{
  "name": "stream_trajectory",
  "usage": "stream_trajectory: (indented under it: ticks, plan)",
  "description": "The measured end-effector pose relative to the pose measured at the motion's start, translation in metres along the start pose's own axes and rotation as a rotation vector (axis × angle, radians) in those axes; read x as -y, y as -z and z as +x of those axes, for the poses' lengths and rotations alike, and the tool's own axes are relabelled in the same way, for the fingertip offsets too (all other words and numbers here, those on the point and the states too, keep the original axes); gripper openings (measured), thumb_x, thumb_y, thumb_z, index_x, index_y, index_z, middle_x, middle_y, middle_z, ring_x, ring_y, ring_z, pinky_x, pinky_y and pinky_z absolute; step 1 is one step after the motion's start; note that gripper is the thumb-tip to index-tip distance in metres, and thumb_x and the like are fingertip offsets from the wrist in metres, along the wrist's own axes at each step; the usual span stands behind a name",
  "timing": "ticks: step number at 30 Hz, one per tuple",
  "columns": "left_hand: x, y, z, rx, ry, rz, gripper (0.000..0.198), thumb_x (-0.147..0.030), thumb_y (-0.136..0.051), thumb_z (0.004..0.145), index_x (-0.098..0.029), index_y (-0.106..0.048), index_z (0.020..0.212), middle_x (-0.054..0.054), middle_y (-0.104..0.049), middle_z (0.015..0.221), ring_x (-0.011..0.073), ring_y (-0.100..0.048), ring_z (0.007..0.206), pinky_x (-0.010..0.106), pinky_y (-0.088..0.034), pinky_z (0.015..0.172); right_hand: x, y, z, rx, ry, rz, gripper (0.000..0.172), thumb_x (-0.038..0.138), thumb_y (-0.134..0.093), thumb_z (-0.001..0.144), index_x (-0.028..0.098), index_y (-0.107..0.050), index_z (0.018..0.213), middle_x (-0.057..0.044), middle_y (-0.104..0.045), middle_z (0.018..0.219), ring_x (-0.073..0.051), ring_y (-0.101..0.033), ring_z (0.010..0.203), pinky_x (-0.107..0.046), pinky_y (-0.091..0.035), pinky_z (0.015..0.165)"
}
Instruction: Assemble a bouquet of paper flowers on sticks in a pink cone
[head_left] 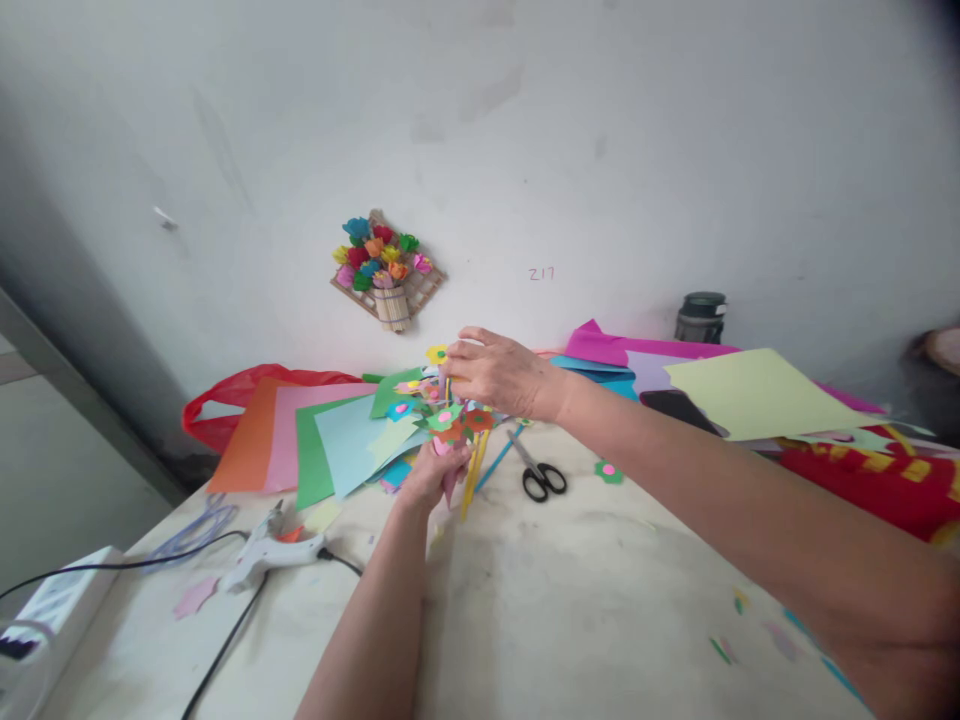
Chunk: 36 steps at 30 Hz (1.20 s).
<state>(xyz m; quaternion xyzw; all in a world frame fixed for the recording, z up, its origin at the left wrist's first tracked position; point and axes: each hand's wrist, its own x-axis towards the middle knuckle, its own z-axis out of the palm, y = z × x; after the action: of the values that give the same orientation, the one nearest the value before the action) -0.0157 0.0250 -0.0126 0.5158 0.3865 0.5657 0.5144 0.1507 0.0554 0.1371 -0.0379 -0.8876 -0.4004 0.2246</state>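
Note:
My left hand (431, 472) is closed around the stems of a bunch of paper flowers (450, 420), yellow, pink and blue sticks poking out below it. My right hand (499, 372) reaches from the right and pinches the top of one flower stem (448, 388) with a yellow bloom (436, 354) above the bunch. Both hands meet over the far middle of the pale table (570, 610).
Coloured paper sheets (330, 435) fan out at left; more sheets (757, 395) lie at right over red cloth (877, 480). Black-handled scissors (538, 470), a loose green flower (608, 470), a glue gun (270, 548) with cord, a power strip (52, 610), a wall flower basket (384, 265).

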Motion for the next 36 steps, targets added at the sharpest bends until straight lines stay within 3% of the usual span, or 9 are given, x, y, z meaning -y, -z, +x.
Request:
stream_trajectory:
  ticks: [7,15,22,36]
  plan:
    - [0.006,0.003,0.003,0.035,-0.029,-0.02,0.033,-0.036,-0.076,0.056,-0.013,-0.052,0.058,-0.004,-0.046,0.047,0.0052,-0.04,0.038,0.02,-0.026,0.039,-0.001,-0.006,-0.003,-0.009,0.086,-0.108,0.032,0.01,-0.038,0.09,0.019,-0.066,0.078,-0.004,-0.063,0.107,-0.018,-0.05,0.104,-0.038,-0.03,0.103]
    - [0.008,0.003,0.003,-0.008,-0.038,-0.013,0.031,-0.035,-0.076,0.058,-0.013,-0.053,0.06,-0.003,-0.048,0.049,0.0061,-0.042,0.042,0.021,-0.029,0.041,-0.001,-0.013,-0.004,0.029,0.162,-0.127,0.043,0.008,-0.024,0.093,0.019,-0.065,0.088,-0.003,-0.065,0.088,-0.015,-0.052,0.098,-0.034,-0.03,0.102]
    - [0.011,0.003,0.005,-0.008,-0.076,0.021,0.03,-0.035,-0.074,0.062,-0.014,-0.053,0.06,-0.003,-0.049,0.049,0.0074,-0.042,0.043,0.022,-0.03,0.043,0.003,-0.018,0.0,0.003,0.168,-0.057,0.035,0.007,-0.032,0.092,0.013,-0.063,0.078,-0.007,-0.061,0.076,-0.016,-0.052,0.083,-0.032,-0.039,0.08]
    - [0.012,0.002,0.004,-0.035,-0.109,-0.008,0.028,-0.033,-0.074,0.061,-0.014,-0.054,0.062,-0.003,-0.049,0.05,0.0078,-0.043,0.044,0.022,-0.032,0.043,0.007,-0.029,-0.003,-0.033,0.062,-0.003,0.03,0.013,-0.039,0.092,0.013,-0.061,0.072,-0.005,-0.058,0.071,-0.018,-0.048,0.08,-0.031,-0.033,0.068]
